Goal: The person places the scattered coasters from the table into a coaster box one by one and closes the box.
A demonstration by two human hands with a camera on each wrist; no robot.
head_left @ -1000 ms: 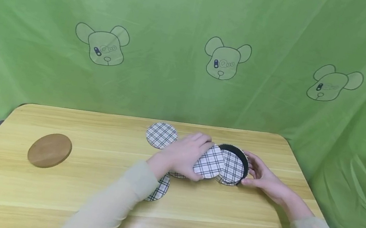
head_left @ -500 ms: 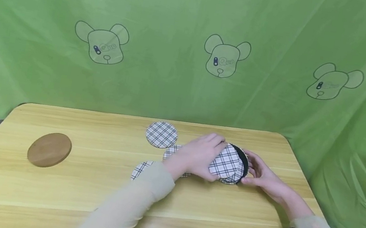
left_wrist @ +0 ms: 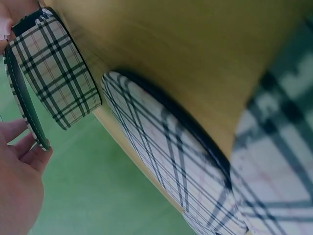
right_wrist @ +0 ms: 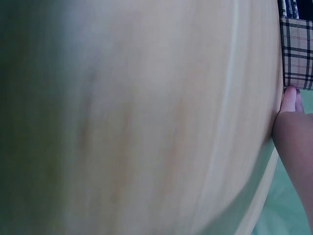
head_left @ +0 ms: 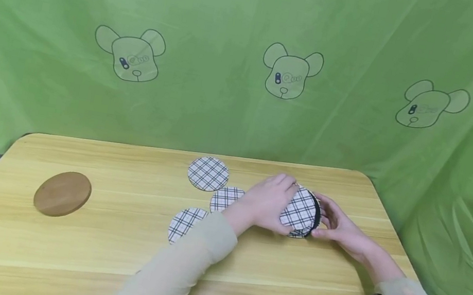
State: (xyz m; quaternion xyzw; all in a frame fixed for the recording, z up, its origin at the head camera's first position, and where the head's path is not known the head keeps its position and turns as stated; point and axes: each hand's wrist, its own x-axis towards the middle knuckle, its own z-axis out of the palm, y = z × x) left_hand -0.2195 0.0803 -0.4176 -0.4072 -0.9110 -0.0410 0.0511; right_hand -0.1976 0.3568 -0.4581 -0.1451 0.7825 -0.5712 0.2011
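In the head view my left hand [head_left: 267, 202] grips a round plaid coaster [head_left: 301, 211] by its left side, over a round coaster holder [head_left: 317, 218] with a black inner wall. My right hand [head_left: 337, 229] curls thumb and fingers round the right side of that holder, which stands on the table. The left wrist view shows the coaster [left_wrist: 23, 95] tilted at the mouth of the holder [left_wrist: 56, 66], fingers of the left hand [left_wrist: 19, 181] on its edge. In the right wrist view the right thumb touches the plaid wall of the holder [right_wrist: 298, 54].
Three loose plaid coasters lie left of the holder: a far one [head_left: 208, 173], a middle one [head_left: 224, 198] and a near one [head_left: 183, 222] partly under the left sleeve. A brown round disc [head_left: 62, 194] lies at the left of the wooden table [head_left: 119, 232]. Green cloth [head_left: 205, 111] hangs behind.
My left hand has moved right with the coaster, which now covers most of the holder's opening. The middle and near loose coasters show more. My right hand stays on the holder.
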